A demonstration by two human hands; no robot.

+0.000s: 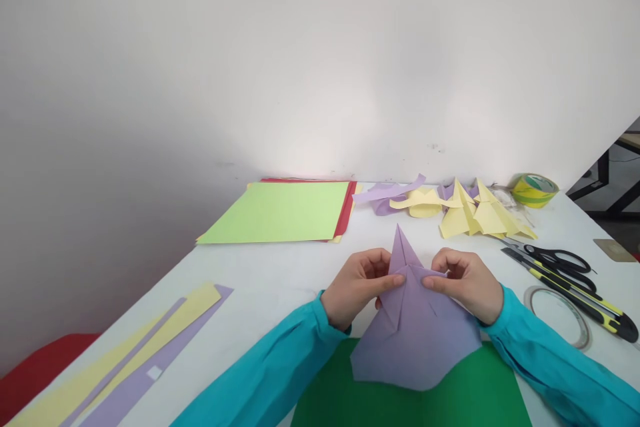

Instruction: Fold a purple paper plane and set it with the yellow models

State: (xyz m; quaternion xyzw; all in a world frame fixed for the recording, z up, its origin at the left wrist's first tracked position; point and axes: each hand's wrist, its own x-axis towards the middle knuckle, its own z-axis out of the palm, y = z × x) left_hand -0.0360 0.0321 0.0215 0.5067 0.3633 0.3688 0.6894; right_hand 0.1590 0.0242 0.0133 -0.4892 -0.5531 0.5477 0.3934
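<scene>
A folded sheet of purple paper, with a pointed top and creases fanning down, is held up between my two hands. My left hand pinches its left side near the middle fold, thumb in front and fingers partly hidden behind. On the other side my right hand grips the fold, its thumb pressed on the front. The lower edge of the purple paper is curved and hangs over a green sheet lying on the table.
Stacked coloured paper lies at the back left, paper strips at the front left. Folded yellow shapes stand at the back. To the right are scissors, a utility knife, clear tape and yellow tape.
</scene>
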